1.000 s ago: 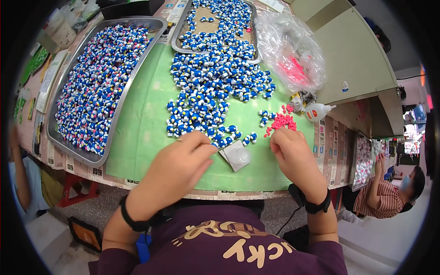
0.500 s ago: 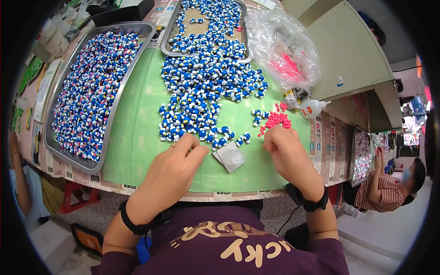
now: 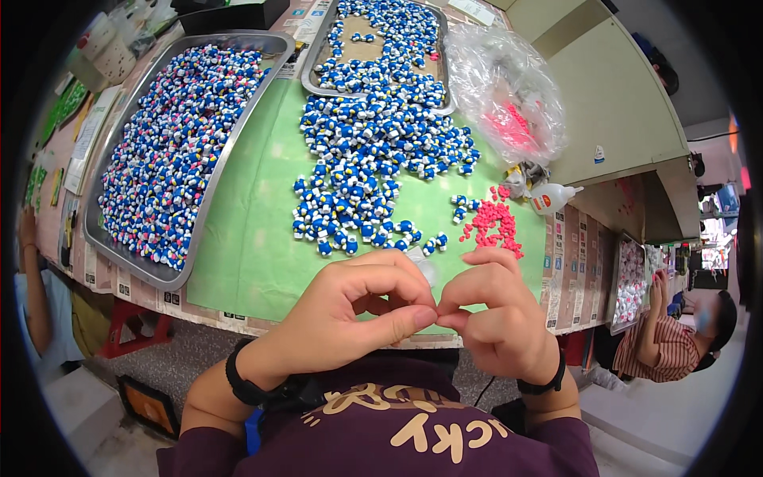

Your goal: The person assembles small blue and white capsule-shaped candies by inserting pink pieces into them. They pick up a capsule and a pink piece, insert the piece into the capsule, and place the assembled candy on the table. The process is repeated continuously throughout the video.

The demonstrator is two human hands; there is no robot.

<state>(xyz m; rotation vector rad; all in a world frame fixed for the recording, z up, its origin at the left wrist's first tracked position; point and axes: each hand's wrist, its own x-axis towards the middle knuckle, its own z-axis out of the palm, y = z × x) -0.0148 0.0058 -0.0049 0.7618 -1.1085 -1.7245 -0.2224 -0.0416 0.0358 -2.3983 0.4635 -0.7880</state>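
Over in the middle of the frame spreads a green sheet (image 3: 262, 191), with a beige cabinet (image 3: 596, 95) at upper right. 1 big metal tray (image 3: 228, 159) of blue-and-white pieces, flecked with pink, fills the left; 1 smaller tray (image 3: 448, 71) sits at top centre. From that, a heap of blue-and-white figures (image 3: 381, 143) runs down the sheet, a clear bag (image 3: 509, 56) to its right. At lower centre, the left hand (image 3: 358, 310) and right hand (image 3: 501, 318) meet, fingertips together; whether they're clamped on anything, I can't tell. Pink bits (image 3: 485, 222) lie just above the right hand.
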